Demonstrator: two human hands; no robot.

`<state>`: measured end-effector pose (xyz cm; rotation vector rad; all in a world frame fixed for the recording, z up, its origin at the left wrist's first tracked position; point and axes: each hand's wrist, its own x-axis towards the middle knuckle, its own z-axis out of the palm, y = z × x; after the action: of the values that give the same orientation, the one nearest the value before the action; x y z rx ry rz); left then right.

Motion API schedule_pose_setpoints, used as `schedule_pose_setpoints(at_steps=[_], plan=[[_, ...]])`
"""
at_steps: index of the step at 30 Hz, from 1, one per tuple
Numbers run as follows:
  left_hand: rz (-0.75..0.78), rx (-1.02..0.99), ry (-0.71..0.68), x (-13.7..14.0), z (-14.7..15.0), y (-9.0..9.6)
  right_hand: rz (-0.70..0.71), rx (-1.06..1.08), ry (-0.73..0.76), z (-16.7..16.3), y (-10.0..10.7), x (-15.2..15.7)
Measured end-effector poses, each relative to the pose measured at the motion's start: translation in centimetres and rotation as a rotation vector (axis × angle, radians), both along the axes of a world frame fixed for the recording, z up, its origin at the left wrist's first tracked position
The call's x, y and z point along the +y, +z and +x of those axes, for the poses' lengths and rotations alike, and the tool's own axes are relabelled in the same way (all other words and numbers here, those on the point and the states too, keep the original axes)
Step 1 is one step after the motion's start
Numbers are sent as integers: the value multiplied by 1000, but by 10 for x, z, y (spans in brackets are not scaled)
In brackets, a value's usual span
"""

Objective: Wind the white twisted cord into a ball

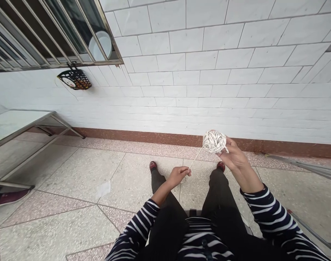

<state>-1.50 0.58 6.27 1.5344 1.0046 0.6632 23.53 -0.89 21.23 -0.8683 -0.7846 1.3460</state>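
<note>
"What are the hands doing?"

"The left hand (178, 176) is pinching the cord (195, 159) at its fingertips. The right hand (235, 158) is curving its fingers around one side of the ball (214, 141), holding it up above the floor (138, 185), ahead of the body."

"What are you worrying about?"

"A hard tug. The cord is running from the ball's far side, where no fingers are showing, so pulling could be tipping the ball out and dropping it."

"Anything else?"

"The wraps are looking loose and are crossing one another; uneven tension could be slipping them into a snarl. A weakening pinch could be losing the cord, too."
</note>
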Motion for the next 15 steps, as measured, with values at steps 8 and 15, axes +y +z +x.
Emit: schedule_pose_setpoints(at_steps=[8,15], plan=[[37,-128,-50,0,22,34,61,-76,89,-7,16,-2],[41,-262,0,-13,24,44,74,-45,15,1,14,13]])
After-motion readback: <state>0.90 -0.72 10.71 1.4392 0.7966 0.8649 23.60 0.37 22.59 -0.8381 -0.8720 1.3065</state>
